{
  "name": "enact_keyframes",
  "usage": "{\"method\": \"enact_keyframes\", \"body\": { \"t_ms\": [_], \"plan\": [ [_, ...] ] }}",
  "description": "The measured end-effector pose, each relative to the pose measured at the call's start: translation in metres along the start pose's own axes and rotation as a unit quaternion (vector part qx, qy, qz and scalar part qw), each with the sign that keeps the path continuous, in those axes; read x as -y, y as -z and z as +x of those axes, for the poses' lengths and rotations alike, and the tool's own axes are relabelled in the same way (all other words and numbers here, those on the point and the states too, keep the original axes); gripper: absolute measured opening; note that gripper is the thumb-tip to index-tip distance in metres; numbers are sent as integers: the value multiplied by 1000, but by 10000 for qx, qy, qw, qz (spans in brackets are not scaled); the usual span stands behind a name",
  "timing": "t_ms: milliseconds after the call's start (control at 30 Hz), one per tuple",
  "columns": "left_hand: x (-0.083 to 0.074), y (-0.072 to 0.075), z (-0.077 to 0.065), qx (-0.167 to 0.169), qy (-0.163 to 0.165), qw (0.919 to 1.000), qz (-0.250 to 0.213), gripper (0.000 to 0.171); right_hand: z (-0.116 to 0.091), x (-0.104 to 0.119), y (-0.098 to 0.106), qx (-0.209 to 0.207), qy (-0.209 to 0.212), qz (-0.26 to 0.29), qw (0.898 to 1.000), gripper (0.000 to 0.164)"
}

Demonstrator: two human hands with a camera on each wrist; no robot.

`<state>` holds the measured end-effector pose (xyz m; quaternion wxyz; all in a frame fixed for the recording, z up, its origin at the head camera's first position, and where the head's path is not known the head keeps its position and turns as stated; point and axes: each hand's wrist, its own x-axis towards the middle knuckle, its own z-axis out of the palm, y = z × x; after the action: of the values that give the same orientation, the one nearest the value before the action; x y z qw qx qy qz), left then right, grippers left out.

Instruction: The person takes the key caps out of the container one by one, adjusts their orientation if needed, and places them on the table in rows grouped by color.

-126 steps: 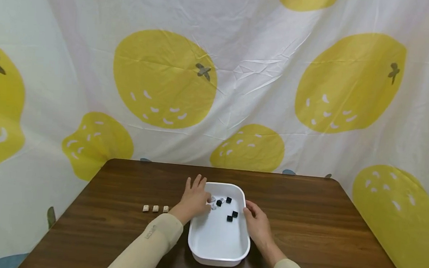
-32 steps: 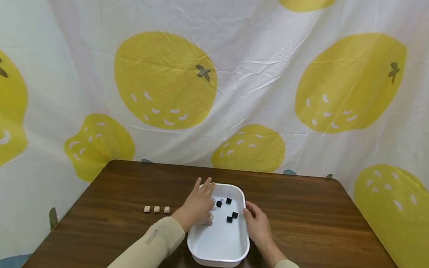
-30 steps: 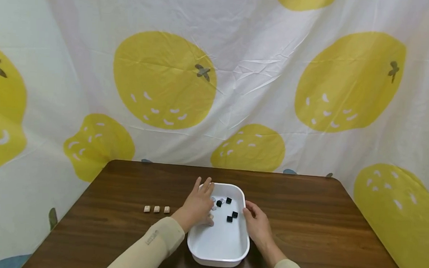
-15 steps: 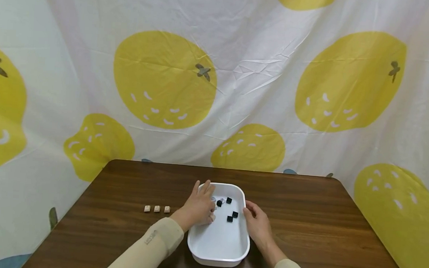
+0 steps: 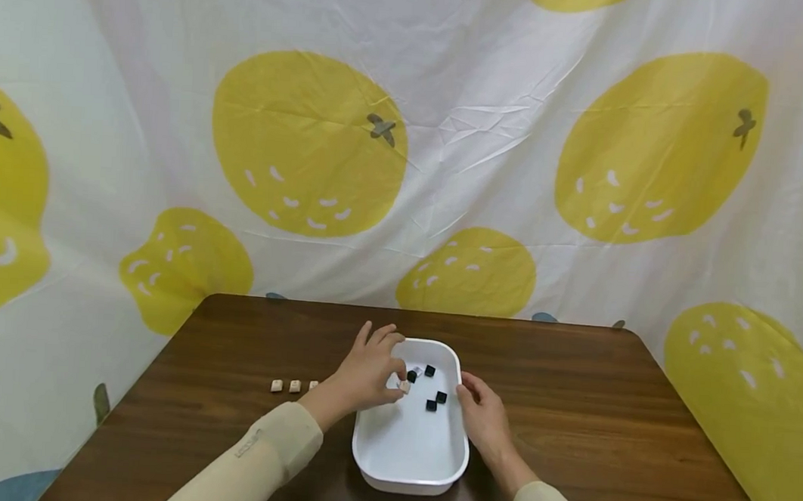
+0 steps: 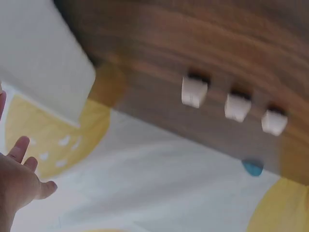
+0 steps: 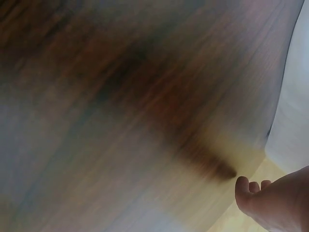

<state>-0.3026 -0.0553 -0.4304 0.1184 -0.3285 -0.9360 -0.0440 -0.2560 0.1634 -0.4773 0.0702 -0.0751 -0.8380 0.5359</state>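
I am watching from far away, and I start with the head view. I put a clock on the white tray (image 5: 410, 451), with twelve at its far end. The left hand (image 5: 365, 371) comes in from ten o'clock. Its thumb and one finger pinch a small pale block (image 5: 404, 387) over the tray, near eleven. The other fingers stick up and out, I think so they do not bump things. I cannot tell if the block touches the bottom.

The right hand (image 5: 486, 424) is at two o'clock, with bent fingers and thumb against the rim. It looks like that is so the tray does not slide. I cannot tell how hard it grips. Black blocks (image 5: 431, 406) lie inside from twelve to two, with a clear block (image 5: 418, 372) near twelve. Out at nine, three pale blocks (image 5: 295, 386) sit in a neat row on the table (image 5: 570, 418), maybe so each is easy to see. The left arm hides part of the nearest one.

In the left wrist view, the hand is at eight o'clock with spread fingers, and the row is at three. I cannot see the pinch well here.

In the right wrist view, the hand is at four, fingers bent, and the tray's side is at two.
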Motion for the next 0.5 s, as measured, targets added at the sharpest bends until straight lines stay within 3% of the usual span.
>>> {"method": "enact_keyframes", "body": {
  "t_ms": [200, 500],
  "plan": [
    [10, 25, -13, -376, -144, 9991, 99, 13, -1, 1, 0, -148, -29, -281, 9995, 37],
    [30, 32, -26, -500, 88, 9987, -8, 19, -2, 0, 6, -674, 43, -442, 9967, 34]
  ]
}}
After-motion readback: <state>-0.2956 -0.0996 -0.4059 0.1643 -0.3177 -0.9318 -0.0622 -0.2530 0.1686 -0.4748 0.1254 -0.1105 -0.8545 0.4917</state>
